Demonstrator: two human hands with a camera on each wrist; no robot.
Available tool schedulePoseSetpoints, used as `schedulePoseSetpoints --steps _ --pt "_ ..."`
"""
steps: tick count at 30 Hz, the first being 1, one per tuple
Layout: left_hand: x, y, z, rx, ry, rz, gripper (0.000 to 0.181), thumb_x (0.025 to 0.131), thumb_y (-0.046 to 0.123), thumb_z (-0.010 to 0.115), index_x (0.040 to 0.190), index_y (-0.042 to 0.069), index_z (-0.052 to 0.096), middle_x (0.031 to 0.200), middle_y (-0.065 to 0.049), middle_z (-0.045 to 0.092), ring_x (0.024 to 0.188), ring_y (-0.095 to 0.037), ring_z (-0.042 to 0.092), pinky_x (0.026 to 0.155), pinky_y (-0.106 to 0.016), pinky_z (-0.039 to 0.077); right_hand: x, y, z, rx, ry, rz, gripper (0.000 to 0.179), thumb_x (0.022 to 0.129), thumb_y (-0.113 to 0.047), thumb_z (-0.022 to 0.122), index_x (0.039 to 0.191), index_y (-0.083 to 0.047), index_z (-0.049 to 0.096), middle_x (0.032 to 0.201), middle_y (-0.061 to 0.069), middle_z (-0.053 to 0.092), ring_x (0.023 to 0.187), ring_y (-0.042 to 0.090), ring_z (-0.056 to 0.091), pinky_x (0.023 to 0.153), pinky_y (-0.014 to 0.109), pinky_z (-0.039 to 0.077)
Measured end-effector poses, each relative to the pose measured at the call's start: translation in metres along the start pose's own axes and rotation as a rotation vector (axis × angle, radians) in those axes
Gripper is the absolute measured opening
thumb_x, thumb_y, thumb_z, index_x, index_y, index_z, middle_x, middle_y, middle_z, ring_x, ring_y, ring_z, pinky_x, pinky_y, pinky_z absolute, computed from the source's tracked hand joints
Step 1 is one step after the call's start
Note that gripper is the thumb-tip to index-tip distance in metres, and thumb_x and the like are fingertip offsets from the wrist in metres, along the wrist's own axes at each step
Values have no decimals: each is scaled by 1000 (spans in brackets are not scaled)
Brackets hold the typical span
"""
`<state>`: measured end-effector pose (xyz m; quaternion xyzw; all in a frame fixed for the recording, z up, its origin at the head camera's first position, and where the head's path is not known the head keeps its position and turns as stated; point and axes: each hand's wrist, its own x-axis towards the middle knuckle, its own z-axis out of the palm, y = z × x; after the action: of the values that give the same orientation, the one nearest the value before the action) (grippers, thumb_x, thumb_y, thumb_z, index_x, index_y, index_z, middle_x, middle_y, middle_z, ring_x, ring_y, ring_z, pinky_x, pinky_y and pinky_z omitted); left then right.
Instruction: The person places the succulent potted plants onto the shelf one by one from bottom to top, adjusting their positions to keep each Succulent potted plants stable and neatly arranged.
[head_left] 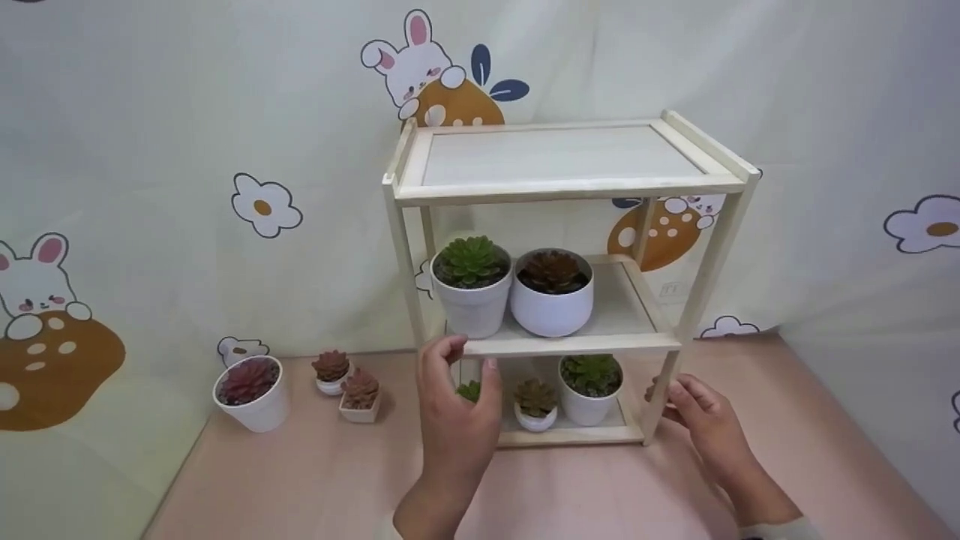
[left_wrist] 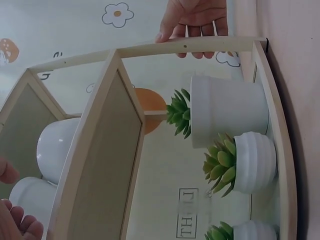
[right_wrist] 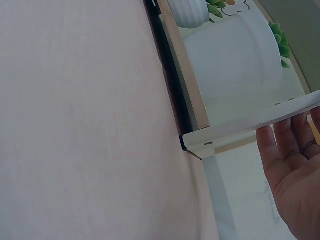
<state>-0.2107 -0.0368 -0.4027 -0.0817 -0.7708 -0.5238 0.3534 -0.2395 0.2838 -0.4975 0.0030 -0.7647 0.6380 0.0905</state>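
A light wooden three-tier shelf [head_left: 577, 346] stands in front of me. My right hand [head_left: 701, 412] holds its right front post low down, thumb in front and fingers behind; the fingers [right_wrist: 270, 150] also show against the post in the right wrist view. My left hand [head_left: 459, 405] is at the front left, fingers bent and thumb apart, close to the middle tier's edge. Just behind it on that tier stand a white pot with a green succulent [head_left: 472, 292] and a round white pot with a brown one [head_left: 553, 296]. Nothing shows in its grasp.
The bottom tier carries a potted green succulent [head_left: 591, 390], a small ribbed pot [left_wrist: 255, 162] and another small plant [head_left: 469, 390] partly behind my left hand. Left of the shelf, a reddish potted succulent [head_left: 255, 397] and two small pink ones [head_left: 360, 397] stand on the pink tabletop [head_left: 300, 480].
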Motion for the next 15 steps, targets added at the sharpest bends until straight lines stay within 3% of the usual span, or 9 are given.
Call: schedulePoseSetpoints --steps 8,13,15 --pt "14 -12 -22 -42 152 -32 35 96 3 66 127 -1 51 123 -12 56 119 -21 57 108 -35 47 0 0 -1 -1 0 -5 39 112 -29 49 125 5 64 112 7 72 106 11 70 93 27 60" --pt "23 -24 -32 -64 215 -28 33 95 0 66 125 -5 51 121 -15 56 114 -24 59 104 -26 47 0 1 -1 -5 -5 -3 41 111 -31 49 127 5 64 113 7 72 106 11 70 93 27 60" --pt "26 -30 -37 -64 224 -56 33 96 0 66 125 -5 51 121 -15 56 114 -23 59 103 -23 47 -1 1 0 -10 -6 -2 42 111 -32 49 127 4 64 113 7 72 107 11 70 94 27 60"
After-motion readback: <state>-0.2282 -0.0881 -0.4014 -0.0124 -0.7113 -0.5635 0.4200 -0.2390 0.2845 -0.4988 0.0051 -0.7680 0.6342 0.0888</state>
